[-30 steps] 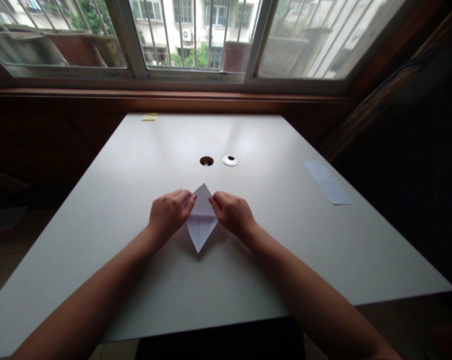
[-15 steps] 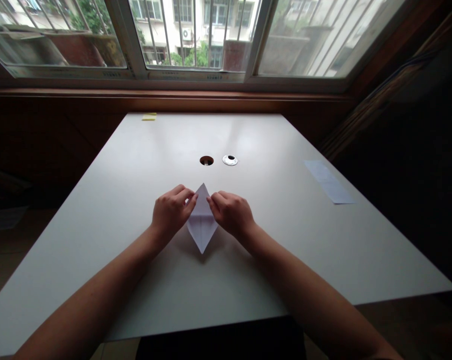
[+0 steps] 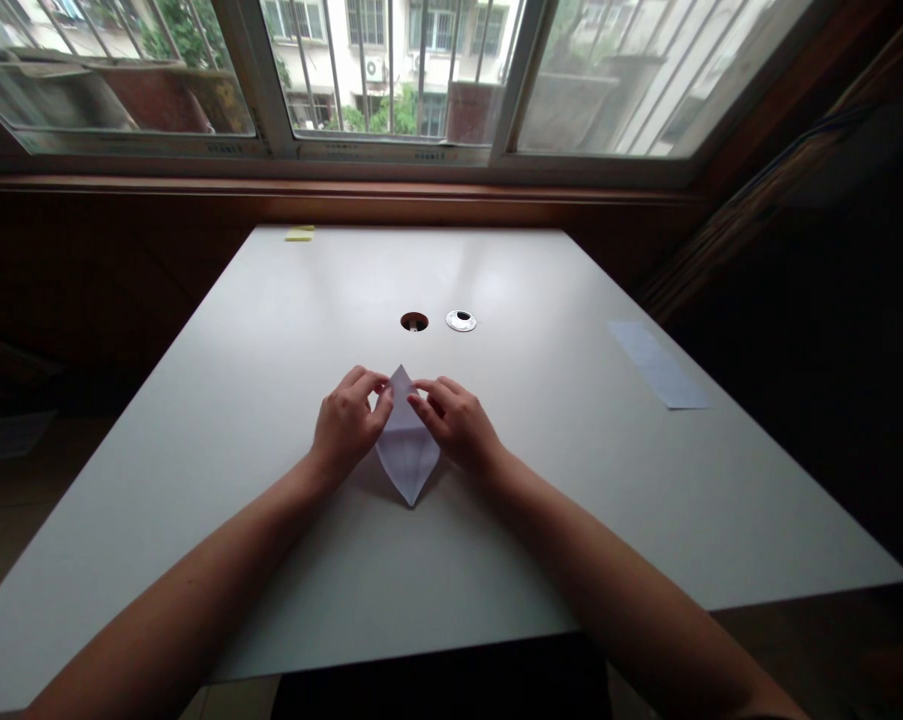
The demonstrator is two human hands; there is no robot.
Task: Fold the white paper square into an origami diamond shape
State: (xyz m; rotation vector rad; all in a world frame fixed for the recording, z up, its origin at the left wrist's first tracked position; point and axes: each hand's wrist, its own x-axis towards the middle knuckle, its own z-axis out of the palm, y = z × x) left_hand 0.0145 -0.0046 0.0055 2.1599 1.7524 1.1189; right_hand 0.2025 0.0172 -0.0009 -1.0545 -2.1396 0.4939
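Note:
A folded sheet of white paper, shaped like a narrow diamond, is between my hands over the white table. One point faces the window and the other faces me, with a crease across its middle. My left hand pinches its left edge near the far point, thumb on top. On the opposite edge, my right hand grips the paper between thumb and fingers. Parts of both edges are hidden behind the fingers.
Beyond the paper, the white table has a round cable hole with its loose ring cover beside it. A paper strip lies near the right edge. Yellow sticky notes sit at the far left corner.
The near part of the paper has bowed and its lower tip has shifted slightly right. My left hand has moved a little right, and my right-hand fingers have spread slightly along the edge.

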